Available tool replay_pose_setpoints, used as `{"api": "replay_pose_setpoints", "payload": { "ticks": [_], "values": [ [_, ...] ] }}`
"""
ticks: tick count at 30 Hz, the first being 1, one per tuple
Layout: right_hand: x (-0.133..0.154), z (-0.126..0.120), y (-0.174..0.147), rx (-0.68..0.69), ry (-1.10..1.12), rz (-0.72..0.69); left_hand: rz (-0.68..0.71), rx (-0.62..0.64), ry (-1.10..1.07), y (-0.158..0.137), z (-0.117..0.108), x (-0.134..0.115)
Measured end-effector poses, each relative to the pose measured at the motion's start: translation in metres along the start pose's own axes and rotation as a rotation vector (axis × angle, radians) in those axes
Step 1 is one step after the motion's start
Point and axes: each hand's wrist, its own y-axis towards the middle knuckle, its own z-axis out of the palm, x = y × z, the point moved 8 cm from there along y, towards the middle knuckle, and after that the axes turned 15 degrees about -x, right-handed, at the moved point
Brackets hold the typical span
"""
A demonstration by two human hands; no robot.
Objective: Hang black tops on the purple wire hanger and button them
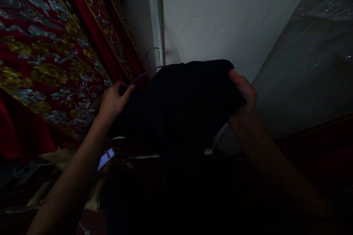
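Note:
A dark, nearly black garment spreads between my two hands in front of the wall. A thin purple clothes hanger shows at its upper left, with the hook up and one arm running down to my left hand. My left hand pinches the hanger's end and the cloth there between thumb and fingers. On the other side, my right hand grips the garment's edge, thumb on top and fingers partly behind the cloth. The garment's lower part fades into darkness, so its kind cannot be made out.
Red cloth embroidered in gold and silver hangs at the left. A pale wall with a corner strip stands behind. Clear plastic sheeting covers the right side. Below my left arm lies a phone with its screen lit.

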Motion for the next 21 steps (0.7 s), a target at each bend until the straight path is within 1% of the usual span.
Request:
{"api": "replay_pose_setpoints", "payload": {
  "ticks": [1, 2, 4, 6, 7, 8, 10, 11, 12, 13, 14, 16, 17, 18, 20, 21],
  "values": [
    [-0.001, 0.007, -0.001, -0.011, 0.074, 0.054, 0.003, 0.005, 0.001, 0.003, 0.003, 0.001],
    [0.0, 0.013, -0.001, -0.014, 0.116, 0.078, 0.012, 0.008, 0.008, 0.006, 0.005, 0.002],
    [0.003, 0.023, 0.003, 0.004, 0.145, 0.095, 0.038, 0.001, 0.03, 0.013, 0.008, 0.001],
    [0.005, 0.034, 0.006, 0.097, 0.148, 0.123, 0.053, -0.018, 0.024, 0.017, 0.007, -0.001],
    [0.006, 0.041, 0.005, 0.183, 0.147, 0.147, 0.048, -0.032, -0.004, 0.018, 0.006, -0.002],
    [0.006, 0.049, 0.001, 0.3, 0.146, 0.17, 0.038, -0.042, -0.052, 0.017, 0.004, -0.004],
    [0.007, 0.066, -0.019, 0.611, 0.129, 0.161, 0.02, -0.05, -0.178, 0.011, 0.0, -0.009],
    [0.006, 0.072, -0.031, 0.763, 0.096, 0.118, 0.02, -0.047, -0.238, 0.006, -0.001, -0.012],
    [0.003, 0.076, -0.042, 0.871, 0.032, 0.044, 0.033, -0.036, -0.293, 0.0, -0.003, -0.018],
    [-0.004, 0.078, -0.05, 0.93, -0.066, -0.057, 0.058, -0.009, -0.344, -0.006, -0.003, -0.024],
    [-0.014, 0.078, -0.054, 0.931, -0.191, -0.173, 0.088, 0.028, -0.393, -0.013, -0.002, -0.032],
    [-0.038, 0.078, -0.055, 0.83, -0.445, -0.383, 0.168, 0.131, -0.492, -0.027, 0.001, -0.051],
    [-0.053, 0.078, -0.056, 0.781, -0.542, -0.456, 0.215, 0.173, -0.54, -0.033, 0.001, -0.062],
    [-0.068, 0.079, -0.058, 0.763, -0.598, -0.497, 0.264, 0.196, -0.586, -0.039, 0.0, -0.073],
    [-0.097, 0.084, -0.064, 0.723, -0.659, -0.536, 0.346, 0.202, -0.704, -0.049, -0.005, -0.095],
    [-0.107, 0.087, -0.067, 0.674, -0.672, -0.568, 0.377, 0.2, -0.765, -0.054, -0.007, -0.106]
  ]
}}
